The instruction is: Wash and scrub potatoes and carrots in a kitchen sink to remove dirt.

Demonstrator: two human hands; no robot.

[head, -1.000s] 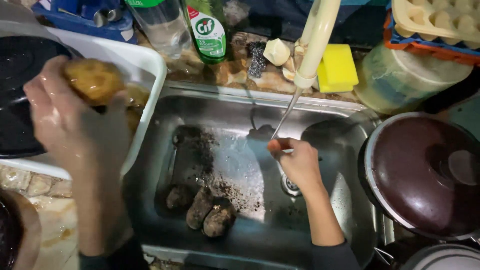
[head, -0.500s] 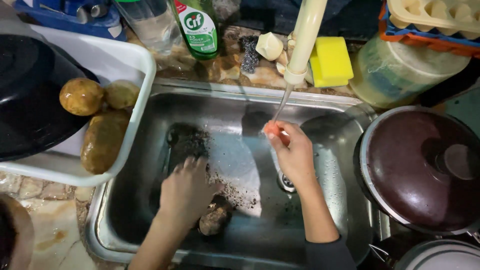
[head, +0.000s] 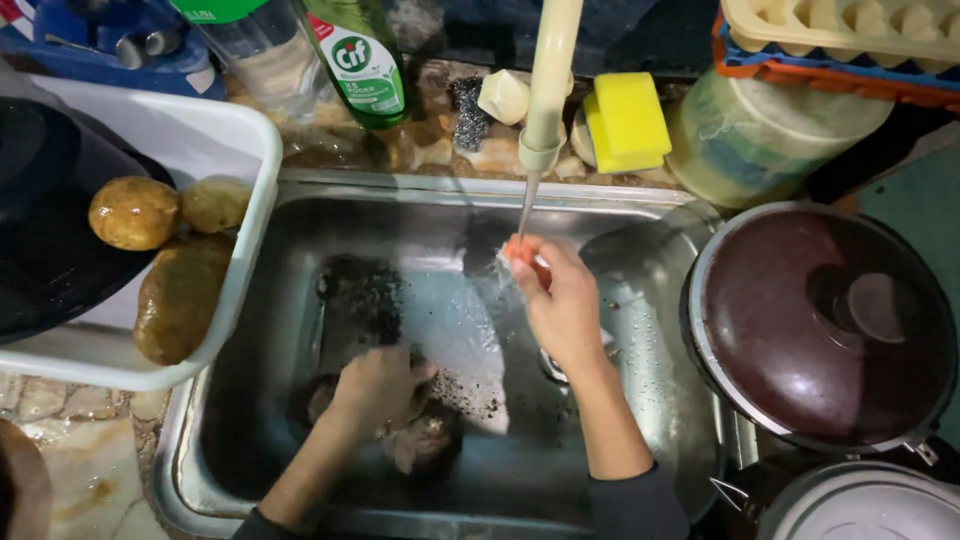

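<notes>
Muddy potatoes (head: 425,445) lying low in the steel sink (head: 650,215), directly beneath the left hand (head: 378,385), its fingers curled down over one of them, seemingly closing on it though the grip itself hidden by the knuckles; likely firm, fairly heavy for the size, slick with wet soil, so best cupped round the broad middle with the whole palm rather than pinched at an end; dark grit spread on the sink floor just beyond those fingertips; farther up, the right hand (head: 560,300) held under the thin stream from the tap (head: 545,90), fingers closed round a small orange brush or sponge (head: 518,250), hard to tell which; past the left hand's outer side, three washed potatoes (head: 135,212) resting in a white tub (head: 255,170); beyond the right hand's outer side, a lidded dark pot (head: 820,325); behind the tap, a yellow sponge (head: 628,120) and a green bottle (head: 360,65).
</notes>
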